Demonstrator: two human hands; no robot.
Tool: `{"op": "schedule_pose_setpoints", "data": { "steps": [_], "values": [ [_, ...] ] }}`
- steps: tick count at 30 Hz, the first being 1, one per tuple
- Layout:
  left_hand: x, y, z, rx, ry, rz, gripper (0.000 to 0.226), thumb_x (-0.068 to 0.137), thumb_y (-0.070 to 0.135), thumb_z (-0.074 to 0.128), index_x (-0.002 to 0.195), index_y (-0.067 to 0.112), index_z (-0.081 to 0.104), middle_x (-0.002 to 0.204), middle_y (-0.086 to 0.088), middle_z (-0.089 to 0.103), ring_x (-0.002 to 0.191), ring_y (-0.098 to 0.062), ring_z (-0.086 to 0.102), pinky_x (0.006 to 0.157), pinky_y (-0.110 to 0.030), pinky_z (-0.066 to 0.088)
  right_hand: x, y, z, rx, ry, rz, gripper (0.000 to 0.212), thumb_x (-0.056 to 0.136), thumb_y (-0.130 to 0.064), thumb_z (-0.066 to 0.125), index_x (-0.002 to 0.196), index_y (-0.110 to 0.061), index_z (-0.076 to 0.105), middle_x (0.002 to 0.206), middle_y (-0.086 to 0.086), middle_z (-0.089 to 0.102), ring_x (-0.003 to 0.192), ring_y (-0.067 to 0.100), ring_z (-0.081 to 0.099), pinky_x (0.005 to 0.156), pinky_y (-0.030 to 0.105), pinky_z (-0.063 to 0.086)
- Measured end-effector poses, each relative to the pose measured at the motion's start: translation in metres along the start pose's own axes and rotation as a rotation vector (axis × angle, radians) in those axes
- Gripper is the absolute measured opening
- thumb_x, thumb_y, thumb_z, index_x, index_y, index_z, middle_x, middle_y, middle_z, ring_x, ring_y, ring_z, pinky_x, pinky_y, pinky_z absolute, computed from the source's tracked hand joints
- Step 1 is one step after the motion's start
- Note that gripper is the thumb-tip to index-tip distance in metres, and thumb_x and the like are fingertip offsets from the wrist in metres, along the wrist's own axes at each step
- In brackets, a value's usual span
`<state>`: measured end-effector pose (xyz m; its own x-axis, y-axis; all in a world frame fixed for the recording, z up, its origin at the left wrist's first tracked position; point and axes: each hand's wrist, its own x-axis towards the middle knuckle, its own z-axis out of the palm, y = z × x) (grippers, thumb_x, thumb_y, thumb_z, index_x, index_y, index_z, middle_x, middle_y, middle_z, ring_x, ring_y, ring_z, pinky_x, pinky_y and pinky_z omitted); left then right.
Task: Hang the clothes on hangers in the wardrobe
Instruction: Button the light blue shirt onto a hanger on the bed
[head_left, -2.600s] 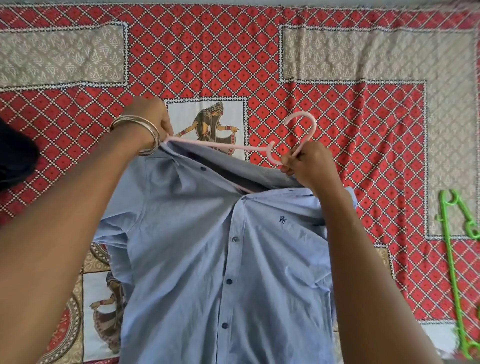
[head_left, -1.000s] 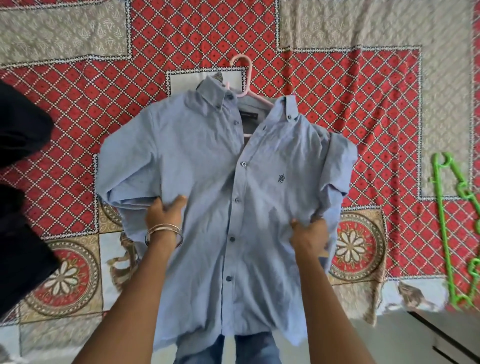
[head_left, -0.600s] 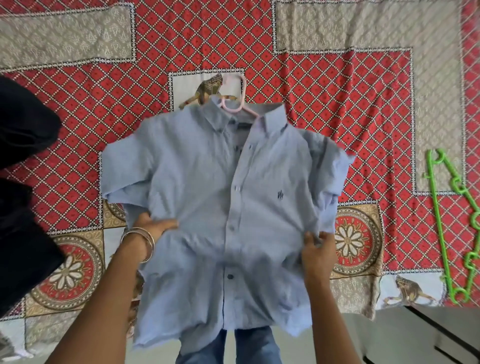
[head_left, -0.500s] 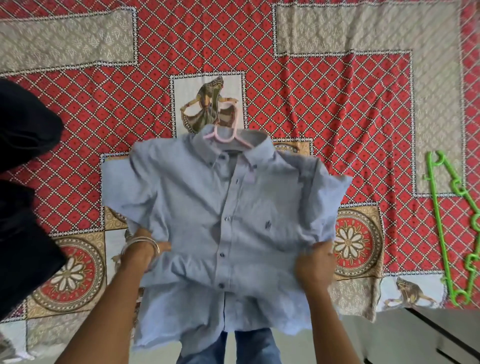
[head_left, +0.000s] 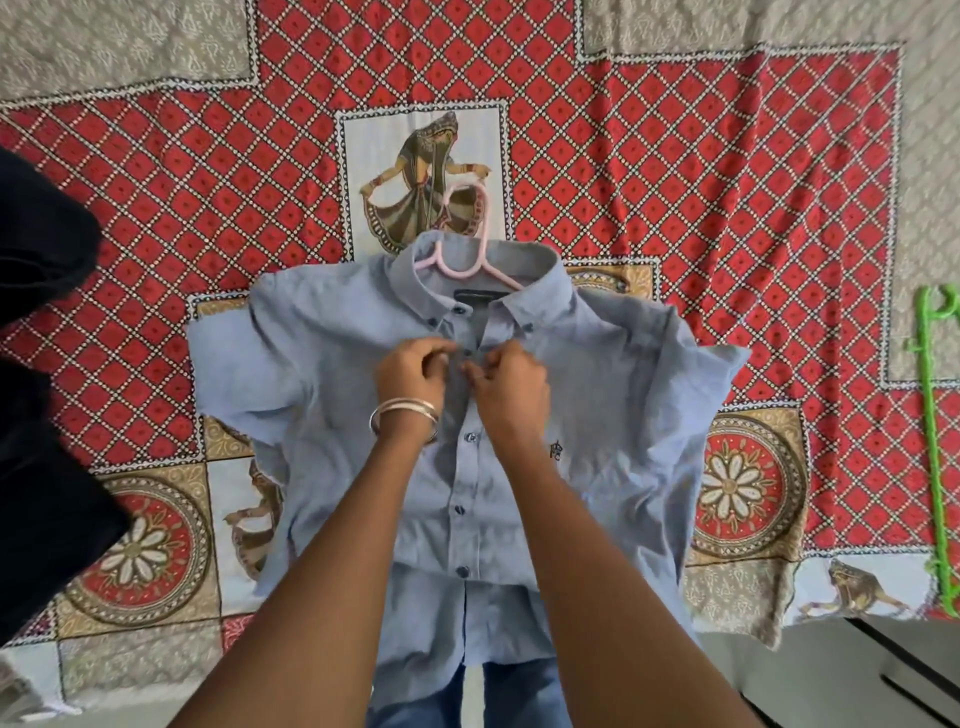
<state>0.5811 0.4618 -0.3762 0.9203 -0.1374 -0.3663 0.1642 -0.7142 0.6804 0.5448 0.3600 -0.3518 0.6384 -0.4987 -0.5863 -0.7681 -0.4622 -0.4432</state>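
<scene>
Your left hand (head_left: 410, 371) and right hand (head_left: 511, 382) have left the hem and now pinch together at the blue shirt's (head_left: 613, 415) top placket, mid-frame; the pink hanger (head_left: 470, 244) sits inside the collar; buttoning comes next, probably, before the wardrobe.

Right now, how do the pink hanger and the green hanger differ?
The pink hanger sits inside the blue shirt, only its hook and neck showing above the collar; the green hanger is bare. The pink one lies mid-bedspread, where both hands work at the placket; the green one lies untouched at the right edge, partly cut off. Both lie flat on the patterned bedspread.
</scene>
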Motion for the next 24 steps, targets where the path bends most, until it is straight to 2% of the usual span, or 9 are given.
{"op": "schedule_pose_setpoints", "data": {
  "steps": [3,6,8,11,15,18,20,22,24],
  "values": [
    [0.013,0.000,0.008,0.008,-0.023,0.023,0.017,0.079,0.004,0.066,0.091,0.011,0.077,0.089,-0.011,0.073,0.085,-0.027,0.066,0.080,-0.030,0.050,0.005,-0.010,0.006,-0.107,0.026,0.103,0.047,0.091,-0.039,0.062,0.120,-0.005,0.048,0.124,0.015,0.056,0.117,0.035,0.053,0.086,0.041,0.045],
    [0.018,-0.006,0.012,0.016,-0.023,0.016,0.015,0.076,0.006,0.072,0.090,0.009,0.077,0.085,-0.013,0.072,0.079,-0.027,0.066,0.073,-0.021,0.043,0.008,-0.010,0.014,-0.143,0.032,0.130,0.050,0.092,-0.038,0.061,0.124,-0.004,0.045,0.129,0.015,0.052,0.122,0.033,0.048,0.087,0.042,0.046],
    [0.018,-0.005,0.013,0.036,-0.040,-0.002,0.014,0.074,0.007,0.075,0.088,0.009,0.077,0.083,-0.014,0.071,0.074,-0.027,0.066,0.069,-0.018,0.041,0.006,-0.005,0.018,-0.193,0.027,0.114,0.044,0.094,-0.031,0.058,0.125,-0.004,0.045,0.129,0.014,0.050,0.122,0.032,0.047,0.085,0.042,0.047],
    [0.021,0.001,0.015,0.124,-0.039,-0.001,0.011,0.071,0.006,0.075,0.081,0.007,0.078,0.078,-0.019,0.069,0.072,-0.034,0.064,0.067,-0.029,0.044,0.003,-0.002,0.021,-0.249,0.075,0.071,0.026,0.096,-0.015,0.050,0.120,-0.005,0.048,0.128,0.013,0.050,0.119,0.032,0.049,0.081,0.041,0.047],
    [0.026,0.006,0.018,0.197,-0.064,-0.026,0.009,0.071,0.009,0.073,0.079,0.007,0.077,0.081,-0.020,0.066,0.077,-0.034,0.061,0.069,-0.032,0.042,0.003,-0.001,0.018,0.020,0.183,0.143,0.024,0.089,-0.017,0.054,0.108,-0.007,0.065,0.112,0.013,0.060,0.103,0.034,0.055,0.074,0.037,0.042],
    [0.026,0.007,0.019,0.108,-0.071,-0.058,0.005,0.073,0.007,0.072,0.077,0.005,0.073,0.081,-0.017,0.067,0.075,-0.031,0.062,0.070,-0.029,0.043,0.001,0.003,0.021,0.311,0.217,0.145,0.018,0.082,-0.012,0.062,0.097,-0.009,0.072,0.093,0.013,0.068,0.090,0.030,0.062,0.075,0.032,0.045],
    [0.022,0.007,0.019,-0.001,-0.088,-0.096,0.004,0.075,0.006,0.073,0.076,0.004,0.071,0.077,-0.013,0.068,0.070,-0.029,0.063,0.069,-0.030,0.049,-0.002,0.005,0.023,0.383,0.187,0.138,0.018,0.082,-0.009,0.064,0.098,-0.010,0.073,0.091,0.012,0.069,0.084,0.026,0.064,0.074,0.019,0.043],
    [0.019,0.006,0.018,-0.108,-0.113,-0.182,0.003,0.076,0.006,0.073,0.075,0.006,0.070,0.070,-0.008,0.065,0.065,-0.025,0.061,0.068,-0.039,0.056,-0.003,0.007,0.023,0.423,0.177,0.114,0.018,0.085,-0.009,0.064,0.101,-0.010,0.073,0.093,0.010,0.070,0.081,0.020,0.064,0.069,0.005,0.038],
    [0.016,0.003,0.019,-0.165,-0.138,-0.270,0.006,0.076,0.006,0.073,0.073,0.010,0.069,0.067,-0.007,0.065,0.065,-0.026,0.062,0.067,-0.047,0.058,-0.005,0.011,0.019,0.477,0.155,0.090,0.017,0.087,-0.009,0.064,0.101,-0.011,0.074,0.093,0.007,0.072,0.078,0.015,0.065,0.074,0.009,0.046]
  ]
}}
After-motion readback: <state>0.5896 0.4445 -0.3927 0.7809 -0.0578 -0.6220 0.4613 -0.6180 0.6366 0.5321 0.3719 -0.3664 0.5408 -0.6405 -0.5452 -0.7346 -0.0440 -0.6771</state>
